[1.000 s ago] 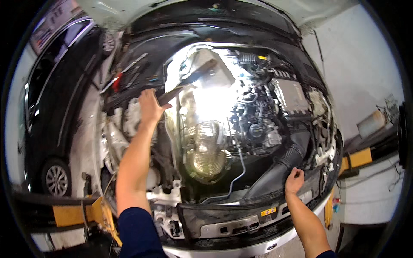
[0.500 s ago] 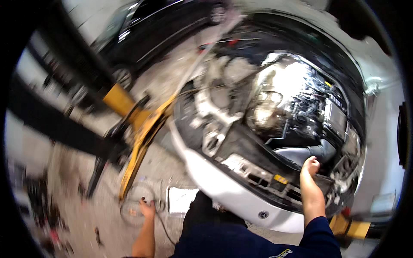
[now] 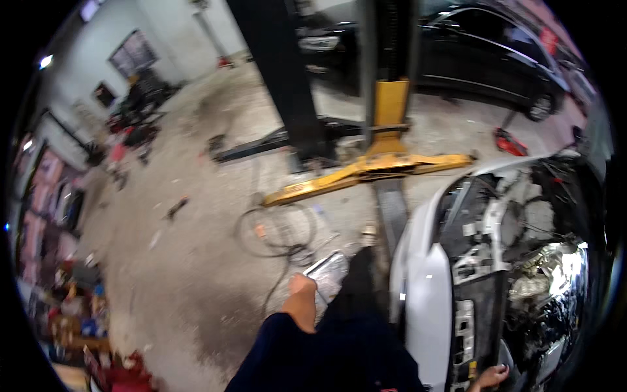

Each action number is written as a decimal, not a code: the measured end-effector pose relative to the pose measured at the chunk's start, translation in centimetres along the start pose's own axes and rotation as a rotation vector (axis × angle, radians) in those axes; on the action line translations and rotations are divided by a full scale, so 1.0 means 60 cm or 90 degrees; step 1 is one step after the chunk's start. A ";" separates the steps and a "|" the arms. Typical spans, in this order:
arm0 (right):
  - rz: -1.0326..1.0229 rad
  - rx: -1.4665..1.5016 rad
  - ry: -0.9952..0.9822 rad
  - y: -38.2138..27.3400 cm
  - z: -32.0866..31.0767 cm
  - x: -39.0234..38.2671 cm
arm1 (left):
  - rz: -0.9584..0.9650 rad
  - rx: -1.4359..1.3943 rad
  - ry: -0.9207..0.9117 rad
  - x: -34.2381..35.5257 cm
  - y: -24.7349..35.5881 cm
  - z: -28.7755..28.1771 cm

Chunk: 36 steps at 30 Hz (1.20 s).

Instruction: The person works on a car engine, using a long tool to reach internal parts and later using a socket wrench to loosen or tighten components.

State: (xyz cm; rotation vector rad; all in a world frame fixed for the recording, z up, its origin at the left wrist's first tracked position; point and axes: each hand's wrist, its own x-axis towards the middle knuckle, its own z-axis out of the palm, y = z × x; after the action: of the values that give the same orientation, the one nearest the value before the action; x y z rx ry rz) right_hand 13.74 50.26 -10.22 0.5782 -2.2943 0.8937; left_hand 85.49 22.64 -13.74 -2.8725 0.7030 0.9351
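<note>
The person's left hand [image 3: 302, 285] is seen at the near centre, above the concrete floor [image 3: 196, 281] and just beside a flat silvery sheet [image 3: 334, 269], which is overlapped by it in this view. Its fingers are blurred and turned away, so whether they are open or closed cannot be told; contact with the sheet cannot be confirmed either.

The right hand [image 3: 491, 377] is placed at the near right, over the front edge of the exposed engine bay and next to a grey air intake duct [image 3: 507, 356]. Its fingers are seen partly curled, but whether anything is gripped cannot be told.

The engine bay is framed at its left by a white front bumper [image 3: 428, 307], and a shiny metal heat shield [image 3: 528, 285] is exposed within it. Beyond the sheet, a coiled cable [image 3: 297, 249] is laid on the floor, near a yellow lift arm [image 3: 320, 184]. At the far right, a black car [image 3: 490, 62] is parked, with a red floor jack [image 3: 509, 142] positioned nearer.
</note>
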 end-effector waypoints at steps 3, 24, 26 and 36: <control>0.133 0.017 -0.139 -0.288 0.048 -0.044 | 0.335 -0.061 -0.030 -0.108 0.299 0.029; 0.344 0.044 -0.121 -0.853 0.330 -0.075 | 1.093 -0.087 -0.490 -0.190 1.207 -0.038; 0.384 0.061 -0.093 -0.866 0.372 -0.061 | 1.115 -0.070 -0.512 -0.256 1.282 -0.017; 0.588 0.222 -0.054 -0.928 0.468 -0.018 | 1.426 0.021 -0.311 -0.532 1.669 0.233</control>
State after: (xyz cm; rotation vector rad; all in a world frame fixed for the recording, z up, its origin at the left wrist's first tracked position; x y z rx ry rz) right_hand 36.29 -7.32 -2.39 -0.3899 -2.4850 1.7302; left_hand 11.76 -51.68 2.88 -0.4396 3.3305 1.1562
